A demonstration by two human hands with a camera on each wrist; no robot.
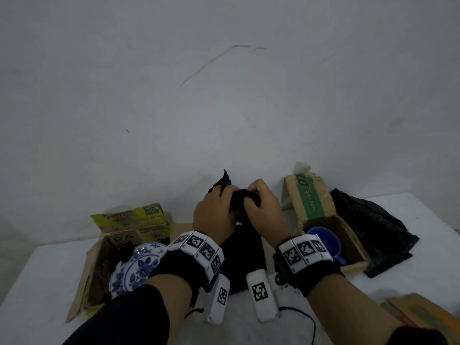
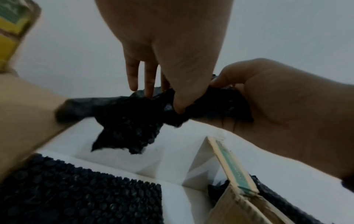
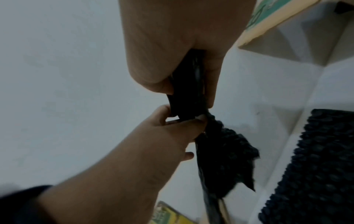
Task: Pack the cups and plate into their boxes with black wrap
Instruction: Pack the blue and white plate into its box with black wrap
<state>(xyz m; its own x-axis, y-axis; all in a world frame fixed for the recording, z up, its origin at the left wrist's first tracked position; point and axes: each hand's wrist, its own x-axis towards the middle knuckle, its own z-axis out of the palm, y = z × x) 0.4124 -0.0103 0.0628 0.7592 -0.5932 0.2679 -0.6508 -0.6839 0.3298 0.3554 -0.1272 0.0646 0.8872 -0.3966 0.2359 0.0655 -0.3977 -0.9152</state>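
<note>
Both hands meet above the middle of the table on a bunched piece of black bubble wrap. My left hand pinches its twisted end, thumb against fingers, and a loose tail hangs free. My right hand grips the bundle in its fist. What the wrap encloses is hidden. A blue-and-white plate leans in the yellow-flapped box on the left. A blue cup lies in the green-printed box on the right.
More black wrap lies under my wrists, and a pile of wrap sheets sits right of the green-printed box. Flattened cardboard rests at the near right corner. A white wall stands close behind the table.
</note>
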